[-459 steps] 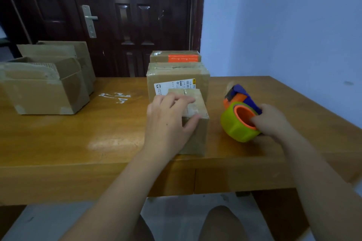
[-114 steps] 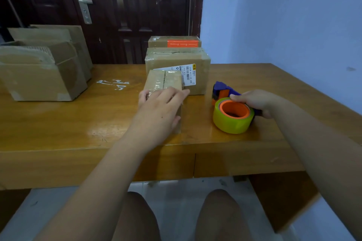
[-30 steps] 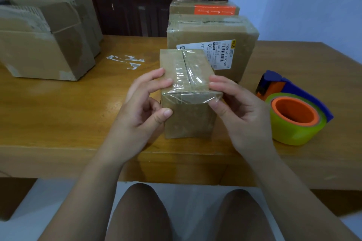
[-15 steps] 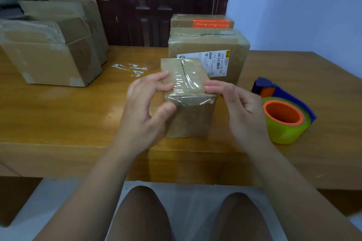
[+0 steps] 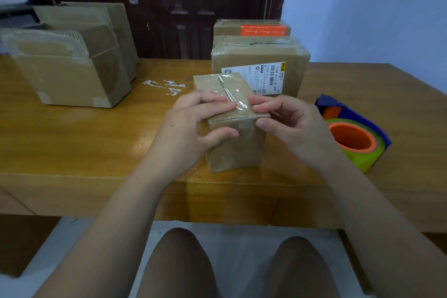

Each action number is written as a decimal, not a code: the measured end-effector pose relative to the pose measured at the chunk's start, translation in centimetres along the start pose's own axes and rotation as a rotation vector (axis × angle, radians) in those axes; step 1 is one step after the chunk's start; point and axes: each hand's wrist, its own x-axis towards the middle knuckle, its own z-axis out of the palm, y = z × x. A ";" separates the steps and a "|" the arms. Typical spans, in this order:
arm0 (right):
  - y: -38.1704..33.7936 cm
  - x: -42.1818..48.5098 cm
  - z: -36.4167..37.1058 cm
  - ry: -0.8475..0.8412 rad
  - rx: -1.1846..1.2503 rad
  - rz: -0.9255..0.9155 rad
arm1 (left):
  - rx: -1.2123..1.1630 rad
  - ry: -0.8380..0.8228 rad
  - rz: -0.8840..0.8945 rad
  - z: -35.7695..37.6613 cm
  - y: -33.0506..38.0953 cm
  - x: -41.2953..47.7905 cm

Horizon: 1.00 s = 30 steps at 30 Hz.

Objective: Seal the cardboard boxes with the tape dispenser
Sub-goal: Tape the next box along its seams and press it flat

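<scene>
**Both hands grip the taped small box at the worktop's near edge**

The small box (image 5: 235,152) stands on the wooden worktop (image 5: 84,140), close to its front edge and right before the person. A strip of clear tape (image 5: 231,87) runs along its top seam and down over the near edge. The left hand (image 5: 191,128) grips the box's near left corner, fingers curled over the top and thumb pressed on the front face. The right hand (image 5: 290,123) pinches the near right corner, fingers on top and thumb on the front. The tape dispenser (image 5: 355,138) lies on the worktop just right of that hand, untouched. Behind the small box stands a labelled box (image 5: 261,58), almost touching it, with an orange-striped box (image 5: 251,29) further back. Open cartons (image 5: 67,75) sit at the left, and tape scraps (image 5: 167,84) lie between them and the small box.
</scene>
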 end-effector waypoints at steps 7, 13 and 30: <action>0.5 -0.2 0.6 0.070 -0.090 -0.049 | 0.022 0.042 0.031 0.8 -0.5 0.0; 0.7 -0.8 1.0 0.094 -0.009 -0.085 | -0.095 0.130 -0.035 1.9 -0.2 -0.2; 0.9 -1.5 3.0 0.284 -0.146 -0.147 | -0.158 0.128 0.038 2.2 -1.2 -1.2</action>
